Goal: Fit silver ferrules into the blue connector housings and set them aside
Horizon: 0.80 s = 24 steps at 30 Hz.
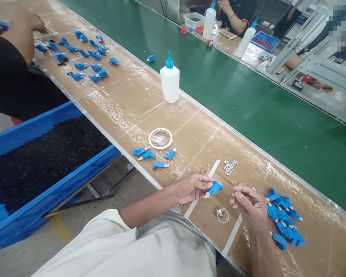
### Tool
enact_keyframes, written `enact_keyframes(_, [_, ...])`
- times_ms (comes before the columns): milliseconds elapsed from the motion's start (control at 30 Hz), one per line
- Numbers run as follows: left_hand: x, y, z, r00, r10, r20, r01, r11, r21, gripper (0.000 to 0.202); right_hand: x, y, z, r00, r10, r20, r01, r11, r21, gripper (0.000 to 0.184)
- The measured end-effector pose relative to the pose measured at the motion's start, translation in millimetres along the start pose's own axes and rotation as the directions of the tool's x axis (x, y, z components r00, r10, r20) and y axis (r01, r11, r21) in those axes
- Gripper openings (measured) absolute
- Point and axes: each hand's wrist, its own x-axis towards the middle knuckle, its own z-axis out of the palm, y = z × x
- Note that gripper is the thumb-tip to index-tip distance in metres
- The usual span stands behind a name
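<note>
My left hand (193,187) pinches a small blue plastic part (214,189) with a white tip, held just above the cardboard-covered bench (127,100). My right hand (248,204) is curled, its fingertips pinched together close to the part; what they hold is too small to make out. A small round metal cup (221,214) sits between the hands. A heap of tiny white pieces (229,167) lies just beyond. A pile of blue parts (284,223) lies right of my right hand.
Three finished blue parts (150,156) and a white ring lid (160,138) lie to the left. A white glue bottle (170,79) stands further back. Another person's arm (20,34) works at many blue parts (83,57). A green conveyor (248,100) runs alongside; a blue bin (40,169) of black pieces sits below.
</note>
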Motion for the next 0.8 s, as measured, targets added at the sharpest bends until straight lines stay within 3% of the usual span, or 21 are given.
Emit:
enact_keyframes(133, [-3,1,3.6,1.0,-0.013,-0.004,0.013,1.0,-0.006,0.045,-3,4,8,0.993,0.063,-0.104,-0.046,0.986,0.158,0.028])
enact_keyframes(333, [-7,5,10.5,1.0,-0.014,0.002,0.015,1.0,-0.02,0.04,-17,-4,13,0.975,0.073,-0.209,-0.033,0.981,0.192,0.028])
enact_keyframes(800, [-7,4,18.1,0.999,-0.042,-0.035,0.042,0.999,0.004,0.048,-39,-17,26,0.978,0.051,-0.201,-0.007,0.978,0.211,0.021])
